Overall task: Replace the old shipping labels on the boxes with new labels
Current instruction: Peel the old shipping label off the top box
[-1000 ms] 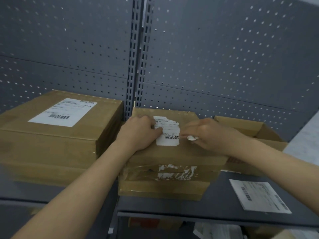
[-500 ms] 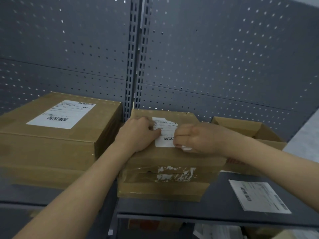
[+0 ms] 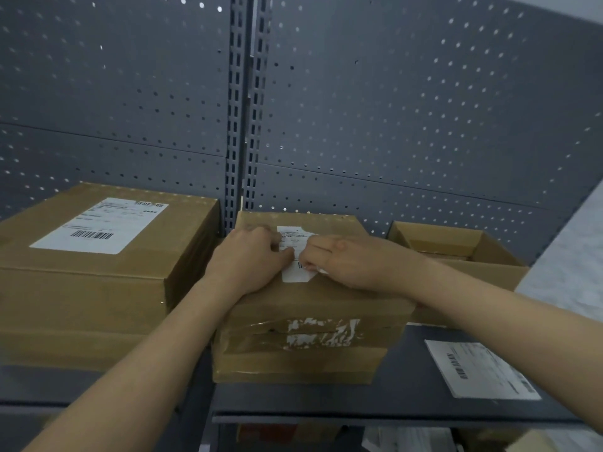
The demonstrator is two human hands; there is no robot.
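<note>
The right hand (image 3: 346,262) has its fingertips bunched and pinching the lower right edge of the old label (image 3: 292,272), with a white scrap showing beneath them. The left hand (image 3: 248,259) rests curled on the box top, thumb on the label's left edge; whether it grips that edge or only pins it I cannot tell.

The label sits on top of the middle box (image 3: 303,363), which stands at the shelf's (image 3: 408,396) front edge. The step looks like peeling. It would go best pulled low and slow, back along the surface, with the left hand bracing the carton so the paper lifts whole and does not shred.

The label is thin, ragged white paper on matte brown cardboard. The box's front face carries glossy tape with torn white remnants. A flat fresh label (image 3: 479,370) lies near the shelf's front right corner.
</note>
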